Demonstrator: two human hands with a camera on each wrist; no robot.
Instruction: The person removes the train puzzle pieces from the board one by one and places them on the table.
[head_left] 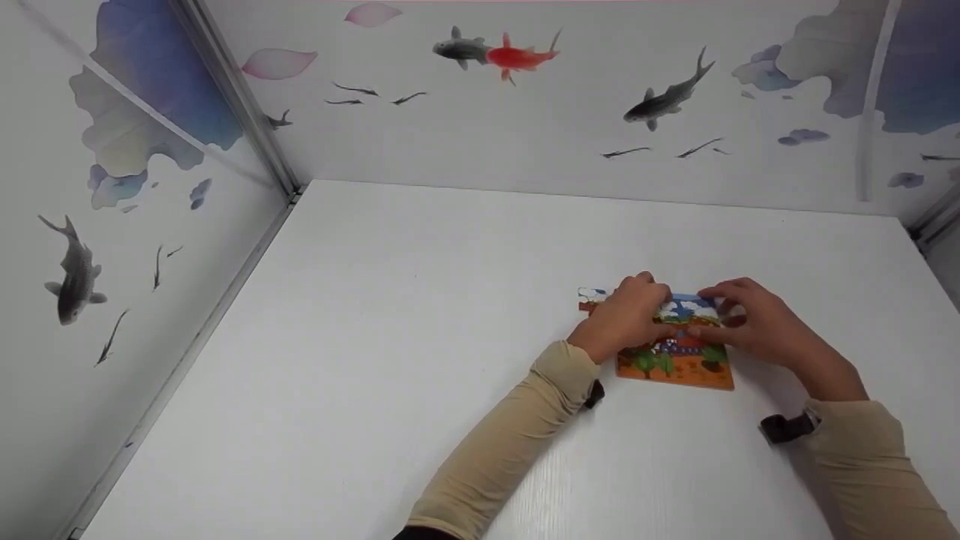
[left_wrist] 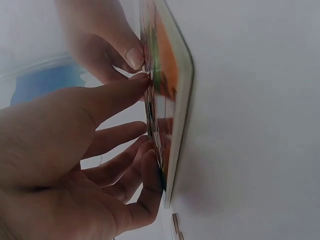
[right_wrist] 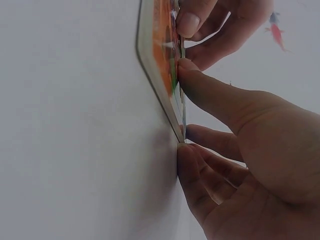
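One puzzle (head_left: pixel 679 361) lies flat, sky edge (head_left: pixel 686 298) far, long axis unclear.

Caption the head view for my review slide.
Left hand and right hand touch a colourful picture board on a white table.

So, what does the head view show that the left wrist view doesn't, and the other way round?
Only the head view: a red painted fish on the wall, and beige fabric sleeves on both arms.

Only the left wrist view: the palm side of the left hand; from the head, its back shows.

Both: the two hands, left and right hand, at a thin, colourful picture board, and the white tabletop.
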